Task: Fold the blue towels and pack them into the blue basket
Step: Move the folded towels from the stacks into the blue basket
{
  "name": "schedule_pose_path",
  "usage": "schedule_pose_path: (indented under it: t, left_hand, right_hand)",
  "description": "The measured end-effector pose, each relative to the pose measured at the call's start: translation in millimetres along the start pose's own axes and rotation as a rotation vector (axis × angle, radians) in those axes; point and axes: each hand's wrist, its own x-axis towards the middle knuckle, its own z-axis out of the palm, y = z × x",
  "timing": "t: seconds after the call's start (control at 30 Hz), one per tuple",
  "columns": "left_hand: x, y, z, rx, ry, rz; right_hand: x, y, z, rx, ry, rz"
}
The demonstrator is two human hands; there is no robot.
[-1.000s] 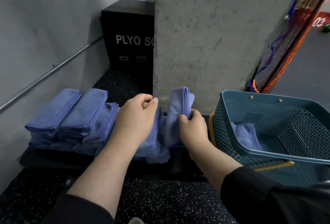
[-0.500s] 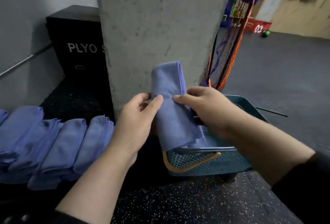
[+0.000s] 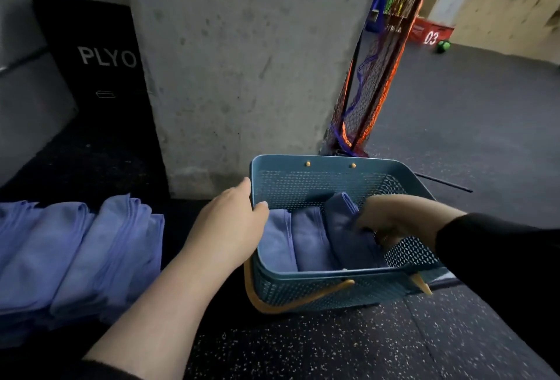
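towels (image 3: 75, 255), blue and folded, lay in a leaning row at the far left on the dark speckled floor (image 3: 333, 349). behind them stood a black box (image 3: 91, 46) with the word "plyo", beside a concrete pillar (image 3: 242, 61). your left hand (image 3: 227, 225) rested on the left rim of the blue basket (image 3: 318, 288), thumb hooked over the edge and fingers along the outside. inside the basket two folded towels (image 3: 294, 243) stood side by side. just to their right, your right hand (image 3: 385, 222) gripped a third towel (image 3: 345, 228) with curled fingers, low between the second towel and the right wall. an orange and purple net (image 3: 363, 101) leaned behind the basket.
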Motion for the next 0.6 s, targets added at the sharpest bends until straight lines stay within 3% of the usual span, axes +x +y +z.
schedule_pose_path:
  t: [0.1, 0.27, 0.33, 0.4, 0.47, 0.57, 0.6]
  left_hand:
    - [4.4, -3.0, 2.9, 0.015, 0.016, 0.008]
    - [9.2, -6.9, 3.1, -0.018, 0.014, 0.025]
    - [7.8, -4.3, 1.1, -0.022, 0.012, 0.027]
    - [5.2, -2.1, -0.7, -0.043, 0.024, 0.018]
    - [3.2, -5.1, -3.5, -0.091, 0.088, 0.015]
    - [0.1, -21.6, -19.5, -0.168, 0.254, -0.004]
    - [-1.8, -29.8, -27.5, -0.189, 0.309, -0.017]
  right_hand:
    - [12.0, -3.0, 10.9, -0.059, -0.11, 0.065]
    - [33.7, -0.9, 15.1, -0.187, -0.117, 0.076]
    - [27.9, -5.7, 14.8, -0.317, -0.061, 0.023]
    - [12.4, -15.0, 8.6, -0.469, 0.101, -0.057]
    - [-2.1, -23.8, -2.7, -0.441, 0.223, -0.095]
    - [-39.1, -48.8, -16.5, -0.483, 0.238, -0.235]
    - [-59.5, -58.4, -17.8, -0.4, 0.235, -0.36]
